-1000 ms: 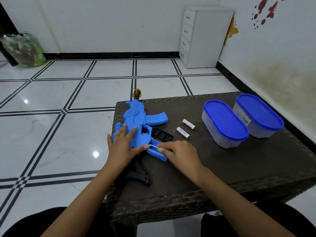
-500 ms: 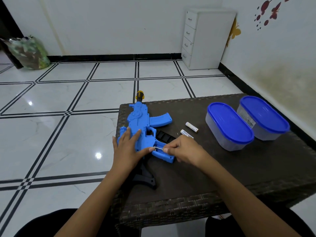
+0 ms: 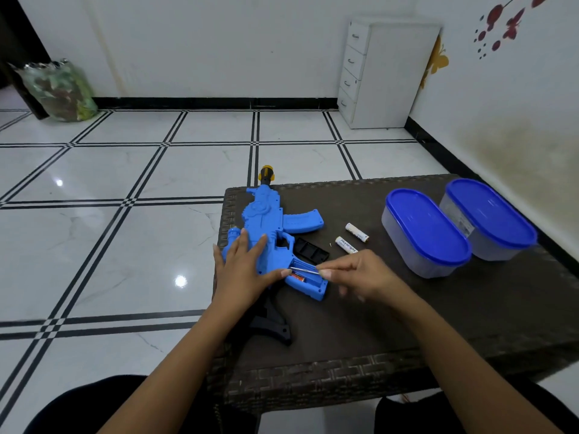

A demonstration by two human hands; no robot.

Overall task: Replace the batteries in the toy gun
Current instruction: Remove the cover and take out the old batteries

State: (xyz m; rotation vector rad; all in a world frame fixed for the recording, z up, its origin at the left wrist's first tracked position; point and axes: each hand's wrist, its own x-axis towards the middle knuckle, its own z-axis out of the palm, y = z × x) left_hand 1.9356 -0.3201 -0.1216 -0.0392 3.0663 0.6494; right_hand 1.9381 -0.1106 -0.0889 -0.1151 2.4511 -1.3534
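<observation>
A person works at a blue toy gun [image 3: 266, 227] lying on the left part of a dark counter [image 3: 407, 324], its grip compartment [image 3: 305, 278] open and the black cover [image 3: 311, 250] beside it. The left hand [image 3: 242, 270] lies flat on the gun, fingers straight; the right hand [image 3: 360, 274] pinches a thin metal tool [image 3: 304, 270] over an orange-labelled cell [image 3: 296, 279] still inside. Two white batteries [image 3: 351, 239] wait nearby. The old cell appears to be being pried out; next comes lifting it clear.
</observation>
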